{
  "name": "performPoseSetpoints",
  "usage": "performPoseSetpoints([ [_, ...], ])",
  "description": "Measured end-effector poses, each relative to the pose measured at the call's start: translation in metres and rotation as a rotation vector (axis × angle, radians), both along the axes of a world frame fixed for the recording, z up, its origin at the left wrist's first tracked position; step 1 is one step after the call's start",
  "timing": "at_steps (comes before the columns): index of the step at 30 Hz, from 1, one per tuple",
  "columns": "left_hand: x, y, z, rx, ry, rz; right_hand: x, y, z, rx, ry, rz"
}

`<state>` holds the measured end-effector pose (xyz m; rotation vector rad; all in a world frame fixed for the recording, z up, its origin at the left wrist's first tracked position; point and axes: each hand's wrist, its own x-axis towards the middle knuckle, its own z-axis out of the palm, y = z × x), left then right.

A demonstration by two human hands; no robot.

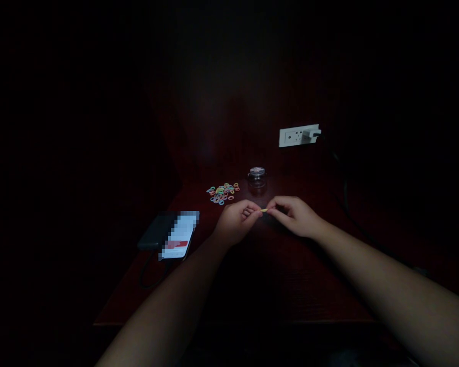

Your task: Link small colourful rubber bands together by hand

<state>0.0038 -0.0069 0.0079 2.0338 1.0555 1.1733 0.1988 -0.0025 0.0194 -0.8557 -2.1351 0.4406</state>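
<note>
The scene is very dark. My left hand and my right hand meet over a dark red table, fingers pinched together. Between the fingertips of both hands is stretched a small yellowish rubber band. Just beyond my hands lies a loose heap of several small coloured rubber bands. To the right of the heap stands a small clear jar with a lid on it.
A phone with a lit screen lies on a dark power bank at the table's left, a cable looping from it. A white wall socket holds a plug, whose dark cord runs down the right.
</note>
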Motion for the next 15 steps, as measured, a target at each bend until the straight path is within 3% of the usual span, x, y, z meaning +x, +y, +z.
performPoseSetpoints([
  [15, -0.0041, -0.0002, 0.0036, -0.003, -0.019, 0.024, 0.0043, 0.0071, -0.0025, -0.07, -0.007, -0.011],
])
